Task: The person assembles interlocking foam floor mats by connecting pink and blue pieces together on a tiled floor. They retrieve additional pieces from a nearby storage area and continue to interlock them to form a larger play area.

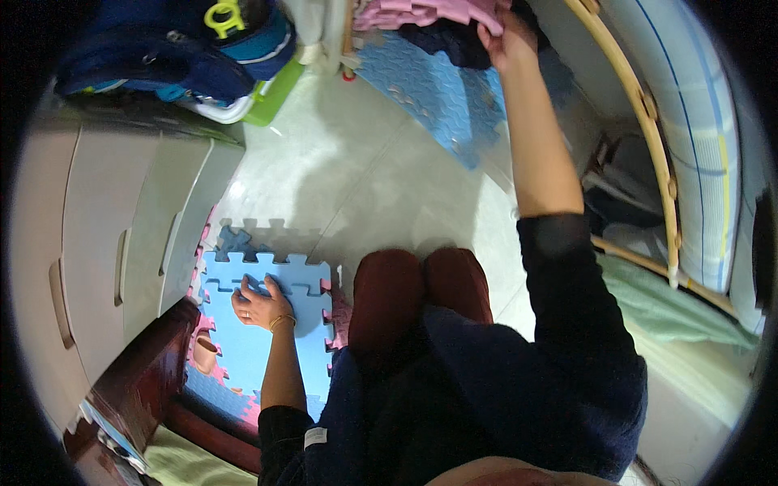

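My left hand [263, 306] lies on a light blue foam puzzle mat tile [263, 348] at the lower left, fingers spread. Interlocking teeth line the tile's edges, and pink teeth of other tiles stick out around it. Stretched far forward to the upper right, my right hand [512, 42] grips the edge of a pink foam puzzle tile [429, 13], which runs off the top of the view. Beneath that lie a dark cloth [450, 44] and a textured blue foam mat [442, 93] on the floor.
Cream drawers [138, 219] line the left. A navy backpack [162, 69] rests above a green-and-white bin [271, 97] at upper left. Along the right runs a bed with a wooden rail [648, 105] and plaid bedding [705, 146]. A brown slipper-like thing [205, 354] sits beside the blue tile.
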`<state>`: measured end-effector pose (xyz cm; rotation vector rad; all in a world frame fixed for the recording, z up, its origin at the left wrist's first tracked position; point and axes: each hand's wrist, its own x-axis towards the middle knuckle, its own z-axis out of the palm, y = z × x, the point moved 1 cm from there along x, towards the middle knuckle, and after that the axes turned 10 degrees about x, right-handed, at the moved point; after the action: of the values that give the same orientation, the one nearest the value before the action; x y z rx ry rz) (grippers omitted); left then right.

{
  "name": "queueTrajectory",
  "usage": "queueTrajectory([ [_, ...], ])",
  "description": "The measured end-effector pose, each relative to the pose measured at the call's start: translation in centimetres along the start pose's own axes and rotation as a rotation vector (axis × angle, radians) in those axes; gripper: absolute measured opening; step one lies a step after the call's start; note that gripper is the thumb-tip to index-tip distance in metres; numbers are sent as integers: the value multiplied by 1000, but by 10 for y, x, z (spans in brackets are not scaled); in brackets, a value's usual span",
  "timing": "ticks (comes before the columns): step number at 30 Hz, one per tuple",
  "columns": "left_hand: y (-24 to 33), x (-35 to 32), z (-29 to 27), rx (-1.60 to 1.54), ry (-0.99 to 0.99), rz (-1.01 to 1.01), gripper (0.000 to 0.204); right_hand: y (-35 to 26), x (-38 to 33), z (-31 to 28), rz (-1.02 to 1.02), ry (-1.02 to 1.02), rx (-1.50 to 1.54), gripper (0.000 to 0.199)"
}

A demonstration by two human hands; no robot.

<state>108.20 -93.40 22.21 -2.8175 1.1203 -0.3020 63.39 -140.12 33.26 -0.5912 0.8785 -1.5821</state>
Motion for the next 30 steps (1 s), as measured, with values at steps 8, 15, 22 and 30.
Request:
queueTrajectory([
  [8,-23,-5,50,42,122,112,51,20,-168,-52,302,74,-148,43],
  [15,-36,2,57,24,187,99,52,4,-102,35,374,51,51,28],
  [22,-51,-1,60,71,210,78,51,15,-157,29,55,-82,-71,36],
  [30,-31,-2,62,19,70,79,53,58,-279,0,573,-106,34,40],
])
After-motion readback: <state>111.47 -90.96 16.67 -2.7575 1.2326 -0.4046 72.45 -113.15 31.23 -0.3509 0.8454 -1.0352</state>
